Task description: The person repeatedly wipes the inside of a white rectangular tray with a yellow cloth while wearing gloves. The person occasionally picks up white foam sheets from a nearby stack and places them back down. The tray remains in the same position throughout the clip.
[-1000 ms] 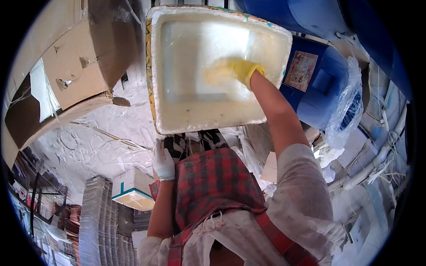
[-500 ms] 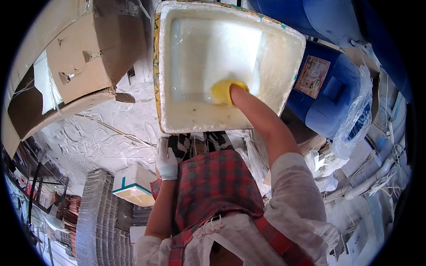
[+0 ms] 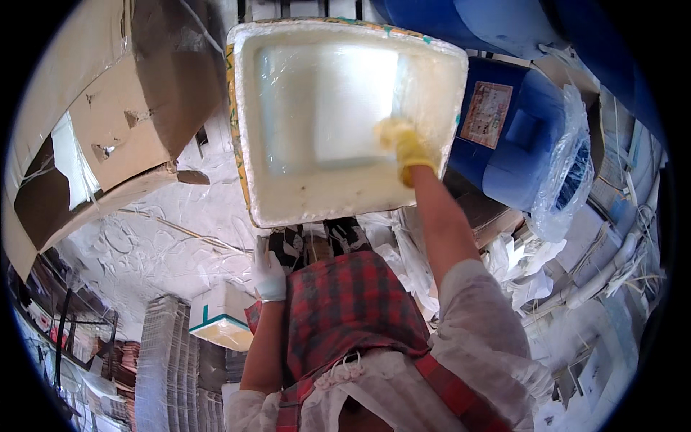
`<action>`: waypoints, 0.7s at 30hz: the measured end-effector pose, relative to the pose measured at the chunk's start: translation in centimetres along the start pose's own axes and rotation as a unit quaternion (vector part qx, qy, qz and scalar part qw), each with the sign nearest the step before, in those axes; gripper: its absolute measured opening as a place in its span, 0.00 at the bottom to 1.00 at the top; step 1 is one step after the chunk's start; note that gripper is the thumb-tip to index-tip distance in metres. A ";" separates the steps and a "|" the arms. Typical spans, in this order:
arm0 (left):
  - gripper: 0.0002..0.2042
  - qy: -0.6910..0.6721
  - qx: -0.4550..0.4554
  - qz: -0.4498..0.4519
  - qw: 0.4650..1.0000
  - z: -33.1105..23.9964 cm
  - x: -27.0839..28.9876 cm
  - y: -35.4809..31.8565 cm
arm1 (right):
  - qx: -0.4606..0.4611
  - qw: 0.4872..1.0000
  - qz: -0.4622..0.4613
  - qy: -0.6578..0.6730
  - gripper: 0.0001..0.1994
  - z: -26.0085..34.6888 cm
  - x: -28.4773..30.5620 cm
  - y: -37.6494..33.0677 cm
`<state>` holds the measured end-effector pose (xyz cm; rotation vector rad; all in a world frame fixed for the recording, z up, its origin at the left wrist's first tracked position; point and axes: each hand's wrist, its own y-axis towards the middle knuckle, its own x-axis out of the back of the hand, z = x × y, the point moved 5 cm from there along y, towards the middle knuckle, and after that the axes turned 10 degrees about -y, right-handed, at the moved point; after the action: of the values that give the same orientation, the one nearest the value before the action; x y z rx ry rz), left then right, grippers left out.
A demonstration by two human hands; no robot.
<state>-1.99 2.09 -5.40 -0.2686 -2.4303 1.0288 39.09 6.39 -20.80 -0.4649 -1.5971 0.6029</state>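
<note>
A deep foam box with pale inner walls stands in front of me, with yellow patterned tape on its outside. Shiny, whitish liquid seems to cover its bottom. My right hand, in a yellow rubber glove, reaches into the box near its right wall. Motion smears its fingers, so whether they hold anything is unclear. My left hand, in a white glove, rests against my leg below the box's near left corner. Its fingers are stretched out and hold nothing.
Blue plastic drums stand right of the box, one with clear wrapping. A large torn cardboard carton is on the left. A small white foam box and stacked grey sheets lie at lower left. White scraps are heaped at right.
My right hand has moved right and slightly up inside the foam box, and its arm has straightened. The view has shifted a little. My left hand has stayed by my leg.
</note>
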 end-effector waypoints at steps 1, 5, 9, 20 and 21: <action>0.21 0.004 0.002 0.000 1.000 0.5 0.0 0.0 | 0.023 0.999 0.001 -0.029 0.10 2.3 -0.7 -2.6; 0.21 0.041 -0.032 0.009 0.999 0.0 -0.1 0.4 | 0.058 0.995 -0.081 0.022 0.08 4.0 -5.9 -0.1; 0.21 0.040 -0.043 -0.020 0.998 1.8 0.7 0.2 | -0.256 0.793 -0.241 0.497 0.11 -5.2 2.8 5.1; 0.22 0.057 -0.034 0.002 0.998 -0.3 0.4 0.2 | -0.241 0.930 -0.269 0.071 0.24 10.3 15.7 13.3; 0.22 0.065 -0.034 0.004 0.997 -0.6 0.3 0.2 | -0.187 0.947 -0.255 0.052 0.23 12.1 16.1 13.1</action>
<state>-1.90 2.73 -5.10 -0.3571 -2.3512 0.9028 24.63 25.23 -17.21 -0.3314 -1.6482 -0.1198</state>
